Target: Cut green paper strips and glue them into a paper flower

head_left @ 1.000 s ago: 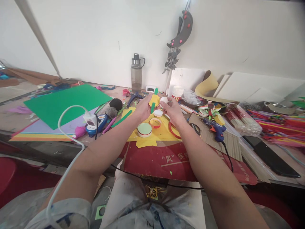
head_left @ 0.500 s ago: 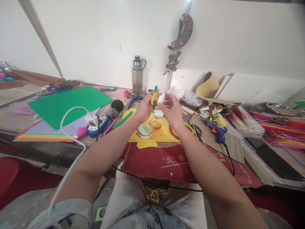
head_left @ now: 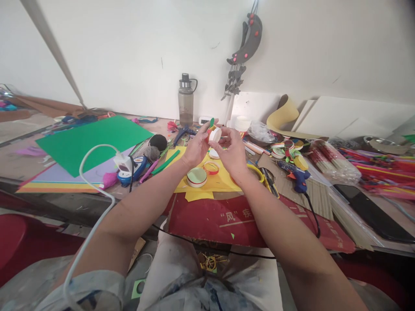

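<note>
My left hand point(head_left: 196, 150) is closed round a small red-and-yellow round craft piece point(head_left: 210, 131) with a green paper strip point(head_left: 212, 122) sticking up from it. The fingers of my right hand point(head_left: 234, 152) grip a thick white disc point(head_left: 215, 135), which lies against that piece, facing right. Whether the two are joined I cannot tell. Below my hands, on yellow sheets point(head_left: 199, 196), sit a red-rimmed round box with a pale green inside point(head_left: 196, 176) and a red-and-yellow ring point(head_left: 211, 167). Another white disc point(head_left: 214, 153) lies partly hidden behind my hands.
Right of my arms are a utility knife point(head_left: 269, 183), a blue glue gun point(head_left: 300, 180) with its cord and a black phone point(head_left: 372, 211). A green sheet point(head_left: 94, 142) and a white charger point(head_left: 123, 163) with its cable lie left. A bottle point(head_left: 186, 101) stands behind.
The white disc in my right hand has come up against the red-and-yellow piece and turned more face-on. The piece has turned, hiding most of its yellow face and the lower green strip.
</note>
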Motion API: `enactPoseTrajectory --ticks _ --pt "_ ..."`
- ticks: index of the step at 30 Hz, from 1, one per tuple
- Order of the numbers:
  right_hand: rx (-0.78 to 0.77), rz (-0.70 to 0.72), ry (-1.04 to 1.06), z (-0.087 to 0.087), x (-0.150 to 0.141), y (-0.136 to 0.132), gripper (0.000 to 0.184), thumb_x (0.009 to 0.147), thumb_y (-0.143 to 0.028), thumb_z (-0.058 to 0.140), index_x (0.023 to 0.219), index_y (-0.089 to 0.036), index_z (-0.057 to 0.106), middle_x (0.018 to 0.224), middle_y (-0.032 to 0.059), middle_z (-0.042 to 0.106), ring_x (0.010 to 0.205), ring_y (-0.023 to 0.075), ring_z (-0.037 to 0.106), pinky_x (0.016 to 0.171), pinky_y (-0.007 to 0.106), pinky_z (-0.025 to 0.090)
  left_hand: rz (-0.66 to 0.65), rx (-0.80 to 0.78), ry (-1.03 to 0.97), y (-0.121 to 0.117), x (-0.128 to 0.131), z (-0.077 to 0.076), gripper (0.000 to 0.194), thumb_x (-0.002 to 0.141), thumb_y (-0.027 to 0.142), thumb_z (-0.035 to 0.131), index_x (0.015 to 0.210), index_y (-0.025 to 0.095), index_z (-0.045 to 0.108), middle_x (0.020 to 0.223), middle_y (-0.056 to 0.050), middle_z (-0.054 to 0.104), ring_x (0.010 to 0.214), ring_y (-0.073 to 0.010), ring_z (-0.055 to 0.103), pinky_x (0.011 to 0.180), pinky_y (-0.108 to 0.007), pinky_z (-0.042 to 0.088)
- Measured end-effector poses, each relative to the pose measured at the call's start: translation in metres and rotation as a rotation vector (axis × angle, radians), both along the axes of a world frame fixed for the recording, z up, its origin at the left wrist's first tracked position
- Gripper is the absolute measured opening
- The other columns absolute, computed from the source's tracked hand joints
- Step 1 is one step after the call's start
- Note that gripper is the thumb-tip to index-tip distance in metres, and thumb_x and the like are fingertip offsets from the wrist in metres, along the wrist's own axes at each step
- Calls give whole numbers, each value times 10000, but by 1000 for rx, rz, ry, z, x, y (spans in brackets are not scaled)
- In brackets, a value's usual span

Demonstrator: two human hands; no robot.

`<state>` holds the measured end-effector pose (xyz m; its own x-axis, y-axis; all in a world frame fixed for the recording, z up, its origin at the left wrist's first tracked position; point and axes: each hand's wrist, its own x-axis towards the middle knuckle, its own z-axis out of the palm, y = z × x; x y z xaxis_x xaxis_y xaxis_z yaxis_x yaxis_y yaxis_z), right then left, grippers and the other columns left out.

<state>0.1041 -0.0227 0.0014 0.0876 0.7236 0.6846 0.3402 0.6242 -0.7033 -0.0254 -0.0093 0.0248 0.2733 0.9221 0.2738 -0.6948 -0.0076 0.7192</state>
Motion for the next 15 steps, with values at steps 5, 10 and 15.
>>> enactPoseTrajectory --ticks 5,10,15 --pt "-3 -27 -24 -2 2 3 383 854 -330 782 1194 -267 618 1307 95 648 1070 212 649 828 362 618 -18 -21 1 1 1 -3 556 896 136 555 1424 277 656 1404 -56 724 1412 -232 618 1200 -365 475" --pt "3 -32 -7 -6 1 6 411 852 -325 791 1205 -259 591 1291 100 636 1078 215 646 812 350 620 -50 -13 -40 2 3 -5 645 891 99 519 1500 297 600 1395 -47 736 1404 -228 631 1201 -396 483" --pt "-1 -71 -31 -7 4 7 420 857 -399 812 1194 -258 604 1323 115 610 1163 249 627 820 378 632 -60 -22 -9 3 5 -7 598 901 93 523 1459 274 635 1379 -46 744 1403 -213 629 1194 -352 477"
